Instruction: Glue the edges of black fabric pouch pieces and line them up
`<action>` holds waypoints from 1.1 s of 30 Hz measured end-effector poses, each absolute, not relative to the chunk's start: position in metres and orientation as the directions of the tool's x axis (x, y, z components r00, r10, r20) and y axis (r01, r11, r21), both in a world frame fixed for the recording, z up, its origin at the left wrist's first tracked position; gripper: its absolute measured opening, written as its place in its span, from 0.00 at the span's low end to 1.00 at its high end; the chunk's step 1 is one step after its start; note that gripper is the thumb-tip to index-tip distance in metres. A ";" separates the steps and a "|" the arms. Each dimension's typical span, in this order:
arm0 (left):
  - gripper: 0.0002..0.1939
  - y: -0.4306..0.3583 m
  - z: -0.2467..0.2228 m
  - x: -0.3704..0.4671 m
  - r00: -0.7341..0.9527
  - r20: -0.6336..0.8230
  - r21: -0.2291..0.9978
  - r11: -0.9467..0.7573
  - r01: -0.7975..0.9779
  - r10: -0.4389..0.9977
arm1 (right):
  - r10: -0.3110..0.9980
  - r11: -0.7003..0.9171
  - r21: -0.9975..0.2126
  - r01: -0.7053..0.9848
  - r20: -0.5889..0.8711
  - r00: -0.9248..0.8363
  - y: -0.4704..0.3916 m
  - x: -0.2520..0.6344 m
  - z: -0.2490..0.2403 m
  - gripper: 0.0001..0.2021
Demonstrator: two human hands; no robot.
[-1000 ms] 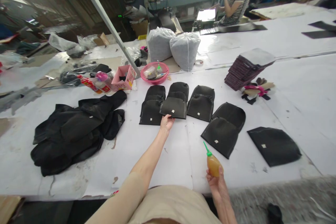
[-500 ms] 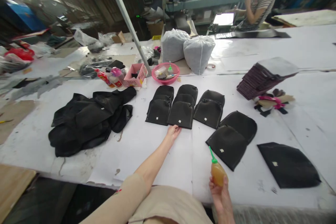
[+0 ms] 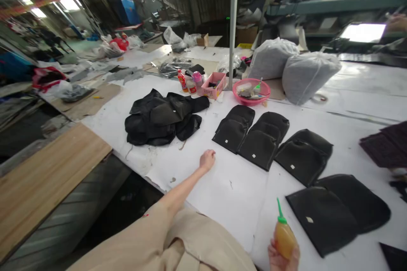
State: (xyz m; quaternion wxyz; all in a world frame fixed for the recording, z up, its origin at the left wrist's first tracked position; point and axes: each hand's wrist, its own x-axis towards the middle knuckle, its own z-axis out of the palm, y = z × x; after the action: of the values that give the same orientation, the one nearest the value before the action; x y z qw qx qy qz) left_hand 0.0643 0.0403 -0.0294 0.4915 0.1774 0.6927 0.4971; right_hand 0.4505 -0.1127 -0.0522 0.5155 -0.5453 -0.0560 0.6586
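My right hand (image 3: 282,252) grips a squeeze bottle (image 3: 285,239) of amber liquid. Its long green nozzle points upward. Over the white tabletop, my left hand (image 3: 207,160) has its fingers curled together with nothing seen in them. It is apart from the row of black leather-like pieces, nearest the leftmost black piece (image 3: 229,133). Further along the row lie a second black piece (image 3: 258,148), a third (image 3: 300,159) and a fourth (image 3: 324,216) beside the bottle. Each shows a small pale tag. A heap of black pieces (image 3: 159,118) lies beyond my left hand.
Behind the row stand a pink basin (image 3: 251,100) of small items, a pink box (image 3: 210,92) and a metal post (image 3: 233,29). Two full whitish bags (image 3: 305,78) sit farther back. A wooden board (image 3: 54,178) is at left, past the table's edge. A person's hand (image 3: 397,21) shows far right.
My view has swung left. My left hand has come away from the edge of a black piece and drawn back over bare table. The bottle stays in my right hand.
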 end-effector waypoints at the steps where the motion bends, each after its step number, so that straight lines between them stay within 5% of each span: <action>1: 0.15 0.042 -0.025 0.036 -0.554 -0.357 0.918 0.394 -0.056 0.752 | 0.748 -0.467 -0.646 -0.604 -0.653 0.119 -0.113 0.446 -0.050 0.24; 3: 0.19 0.049 -0.018 -0.016 -0.652 -0.118 0.877 0.386 0.285 0.749 | 0.756 -0.472 -0.658 -0.588 -0.645 0.115 -0.114 0.434 -0.045 0.23; 5: 0.22 0.059 -0.015 -0.056 -0.670 -0.066 0.760 0.473 0.447 0.739 | 0.753 -0.463 -0.657 -0.594 -0.645 0.126 -0.116 0.421 -0.040 0.23; 8: 0.14 0.075 -0.015 -0.094 -0.669 -0.140 0.680 0.562 0.471 0.730 | 0.759 -0.445 -0.666 -0.599 -0.635 0.142 -0.120 0.399 -0.031 0.21; 14: 0.07 0.075 -0.014 -0.128 -0.615 -0.217 0.724 0.547 0.420 0.759 | 0.769 -0.450 -0.690 -0.566 -0.622 0.147 -0.125 0.349 -0.017 0.18; 16: 0.05 0.059 -0.008 -0.129 -0.616 -0.253 0.814 0.508 0.281 0.746 | 0.759 -0.466 -0.683 -0.562 -0.635 0.142 -0.125 0.337 -0.018 0.18; 19: 0.05 0.020 0.004 -0.114 -0.578 -0.363 0.930 0.327 -0.170 0.731 | 0.742 -0.480 -0.657 -0.581 -0.658 0.131 -0.121 0.326 -0.023 0.19; 24: 0.17 -0.060 0.011 -0.052 -0.359 -0.544 0.675 0.140 -0.725 0.759 | 0.733 -0.498 -0.605 -0.621 -0.677 0.072 -0.102 0.313 -0.021 0.24; 29: 0.11 -0.119 -0.014 -0.003 -0.118 -0.806 0.431 0.437 -0.790 0.581 | 0.705 -0.548 -0.559 -0.622 -0.709 0.016 -0.075 0.305 -0.009 0.26; 33: 0.13 -0.150 -0.027 0.002 0.015 -0.866 0.474 0.832 -0.289 0.499 | 0.671 -0.603 -0.536 -0.591 -0.742 -0.011 -0.065 0.309 -0.007 0.29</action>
State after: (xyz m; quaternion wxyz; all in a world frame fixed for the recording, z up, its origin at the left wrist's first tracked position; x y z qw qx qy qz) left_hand 0.0024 -0.1501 -0.0273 0.7078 0.0817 0.6441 0.2784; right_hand 0.3091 -0.0647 -0.0074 0.4440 -0.5453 -0.0367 0.7100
